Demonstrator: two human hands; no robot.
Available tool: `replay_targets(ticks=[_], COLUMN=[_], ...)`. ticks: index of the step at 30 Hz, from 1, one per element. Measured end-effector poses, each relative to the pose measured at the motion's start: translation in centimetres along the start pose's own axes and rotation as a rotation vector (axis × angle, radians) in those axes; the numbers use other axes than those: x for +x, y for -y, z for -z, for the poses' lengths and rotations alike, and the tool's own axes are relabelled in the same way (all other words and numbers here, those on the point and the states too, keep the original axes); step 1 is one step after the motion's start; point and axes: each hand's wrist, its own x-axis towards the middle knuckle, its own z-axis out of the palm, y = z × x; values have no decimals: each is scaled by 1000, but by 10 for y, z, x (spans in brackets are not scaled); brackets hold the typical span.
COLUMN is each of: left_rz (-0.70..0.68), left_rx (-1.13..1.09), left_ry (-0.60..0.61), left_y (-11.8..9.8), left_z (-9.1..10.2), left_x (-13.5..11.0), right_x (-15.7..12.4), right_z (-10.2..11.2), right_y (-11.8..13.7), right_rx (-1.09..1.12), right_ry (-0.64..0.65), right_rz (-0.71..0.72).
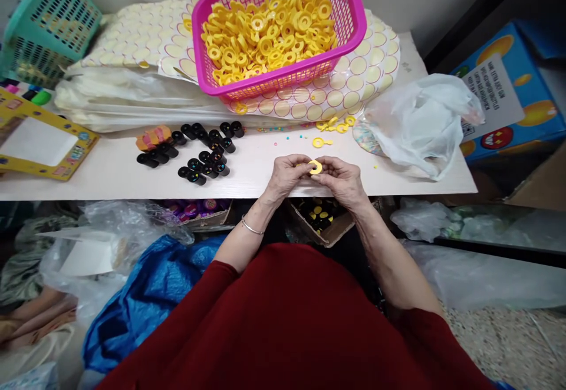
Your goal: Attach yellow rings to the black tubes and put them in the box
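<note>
Over the front part of the white table, my left hand [286,175] and my right hand [342,181] meet at a small yellow plastic ring piece [318,168]. Both hands are closed, with thumbs and fingers pinching the ring from either side. Its handle, if it has one, is hidden by my fingers. Just beyond my hands lies a similar yellow ring piece with a short handle [317,142]. Several more form a loose group [341,126] farther back. Tiny coloured beads [288,138] are scattered near them.
A pink basket [283,83] full of yellow ring pieces stands behind. Black tubes [203,166] stand in groups on the left. A white plastic bag [424,119] lies right, beside a blue carton [504,95]. An open box [329,235] sits below the table edge.
</note>
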Motion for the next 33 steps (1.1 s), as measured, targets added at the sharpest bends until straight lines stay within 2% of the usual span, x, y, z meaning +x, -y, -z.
replay_targets(ticks=[5,10,18,23,26,29,33], left_rz=[-9,-35,-67,-43,-41,-39,-79], left_rx=[53,159,265,268,274,292,371], left_ry=[-10,-67,-57,-71,-89,-114,-114], left_y=[-6,1,16,16,17,19,19], left_z=[0,0,2,0,-1,-3,-5], left_x=[6,10,18,18,18,19,18], right_x=[2,3,5,7,6,5,5], right_z=[0,1,5,5,3,-1,-9], right_y=[-2,-9,-17,-15,-15,-18,-27], right_rx=[-306,-524,-620,-620,-544,-350,-38], right_ry=[-9,-39,-23,-5,-34,-80,-188], right_rz=[141,252,231,217,203,124,-91])
